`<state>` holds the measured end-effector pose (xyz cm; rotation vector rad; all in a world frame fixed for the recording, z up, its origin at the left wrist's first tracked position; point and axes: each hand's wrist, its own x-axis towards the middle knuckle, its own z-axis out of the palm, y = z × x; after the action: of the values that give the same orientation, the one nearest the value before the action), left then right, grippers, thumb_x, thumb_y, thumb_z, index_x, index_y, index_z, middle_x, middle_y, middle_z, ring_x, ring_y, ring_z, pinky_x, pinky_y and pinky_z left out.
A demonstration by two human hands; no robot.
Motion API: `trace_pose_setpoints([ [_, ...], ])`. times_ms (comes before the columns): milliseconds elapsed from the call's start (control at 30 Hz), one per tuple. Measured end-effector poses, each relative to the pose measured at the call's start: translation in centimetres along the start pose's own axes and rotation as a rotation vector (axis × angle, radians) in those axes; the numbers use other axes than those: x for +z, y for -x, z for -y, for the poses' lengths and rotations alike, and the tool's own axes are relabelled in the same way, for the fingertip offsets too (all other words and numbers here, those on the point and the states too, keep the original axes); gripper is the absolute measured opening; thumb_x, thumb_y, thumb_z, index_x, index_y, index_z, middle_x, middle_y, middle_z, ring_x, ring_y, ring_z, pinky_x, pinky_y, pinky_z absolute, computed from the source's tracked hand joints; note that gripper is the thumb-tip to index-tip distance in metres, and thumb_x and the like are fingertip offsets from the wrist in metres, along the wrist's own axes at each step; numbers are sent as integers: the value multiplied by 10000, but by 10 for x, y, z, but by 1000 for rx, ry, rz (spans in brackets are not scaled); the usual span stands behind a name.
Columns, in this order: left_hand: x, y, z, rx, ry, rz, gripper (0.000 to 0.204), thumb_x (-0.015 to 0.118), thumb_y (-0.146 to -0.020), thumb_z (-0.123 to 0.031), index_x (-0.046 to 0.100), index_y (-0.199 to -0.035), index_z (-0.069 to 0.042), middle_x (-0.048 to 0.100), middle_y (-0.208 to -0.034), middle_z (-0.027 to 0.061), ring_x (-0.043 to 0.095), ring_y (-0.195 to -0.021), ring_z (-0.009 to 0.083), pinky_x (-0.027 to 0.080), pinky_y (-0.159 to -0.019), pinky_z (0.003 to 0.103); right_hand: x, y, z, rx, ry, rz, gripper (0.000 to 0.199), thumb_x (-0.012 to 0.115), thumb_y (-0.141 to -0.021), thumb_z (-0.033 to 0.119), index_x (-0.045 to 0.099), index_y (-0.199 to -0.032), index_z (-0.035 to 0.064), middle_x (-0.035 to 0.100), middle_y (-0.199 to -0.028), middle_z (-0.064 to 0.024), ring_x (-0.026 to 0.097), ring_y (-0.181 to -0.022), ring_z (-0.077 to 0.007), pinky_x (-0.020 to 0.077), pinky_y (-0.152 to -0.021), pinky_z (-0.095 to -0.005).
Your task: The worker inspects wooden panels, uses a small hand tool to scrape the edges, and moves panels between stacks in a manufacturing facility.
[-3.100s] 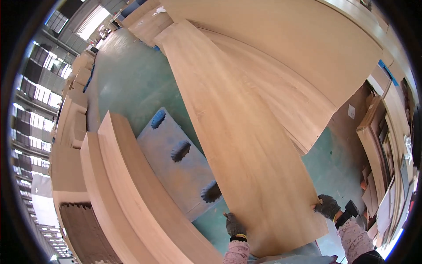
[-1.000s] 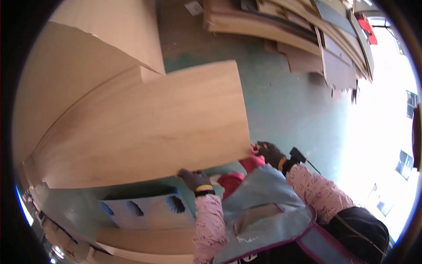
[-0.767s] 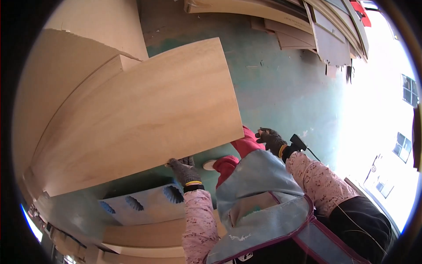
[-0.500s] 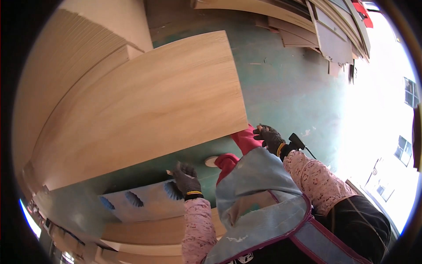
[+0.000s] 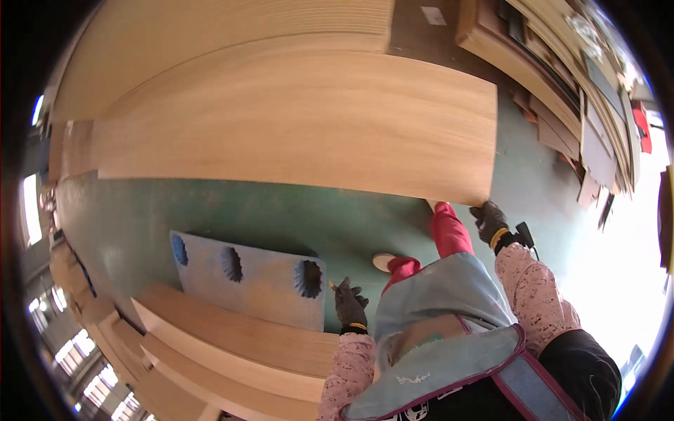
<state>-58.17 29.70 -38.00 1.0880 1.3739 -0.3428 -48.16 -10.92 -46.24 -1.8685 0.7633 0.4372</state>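
Note:
A long light-wood board (image 5: pixel 302 119) lies across the upper half of the view, its right end nearest me. My right hand (image 5: pixel 491 221), in a dark grey glove, is at the board's near right corner, fingers closed against it; the far side of that grip is hidden. My left hand (image 5: pixel 351 305), gloved alike, hangs low beside a blue-grey block (image 5: pixel 274 288) with dark ridged hollows. Its fingers are loosely bent and apart. A small tan tip shows at its left side; whether a bare fingertip or a scrap, I cannot make out.
Behind the board rises a stack of boards (image 5: pixel 232 35) with layered edges. More wood boards (image 5: pixel 232 337) lie at the lower left. Leaning panels and offcuts (image 5: pixel 597 119) stand at the upper right. Green floor (image 5: pixel 295 210) shows between board and block.
The view has swung, so the board and block sit further right. My right hand has come from just off the corner onto it. The left hand is now beside the block's right end.

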Motion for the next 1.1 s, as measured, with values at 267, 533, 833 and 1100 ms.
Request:
trace_pose_setpoints([
  [267,-95,-26,-50,60,-50,-62,373,536,-861,-410,563,-1124,-147,546,-773,19,451,-564,98,436,-518,269,16,2,7,31,-302,-47,35,515,-851,190,525,-843,158,541,-756,-6,549,-640,-137,402,-485,-224],
  [533,-153,-170,-61,358,-338,142,335,427,-928,-254,517,-1204,-88,644,-974,38,615,-803,151,511,-693,278,135,11,105,433,-658,-152,177,408,-928,294,469,-832,158,449,-622,-12,474,-517,-137,402,-436,-260],
  [833,-42,-116,-274,103,37,62,294,482,-913,-327,603,-1045,-94,560,-776,7,489,-593,94,448,-522,249,187,-7,183,413,-30,157,207,441,-925,313,472,-1009,125,573,-771,-66,562,-575,-196,459,-436,-332],
  [1100,-108,-154,-358,140,-66,18,360,495,-898,-399,624,-1014,-83,567,-745,2,522,-606,109,448,-507,263,281,-42,316,284,23,243,216,471,-918,295,468,-1058,131,564,-824,-49,574,-669,-194,467,-483,-343],
])
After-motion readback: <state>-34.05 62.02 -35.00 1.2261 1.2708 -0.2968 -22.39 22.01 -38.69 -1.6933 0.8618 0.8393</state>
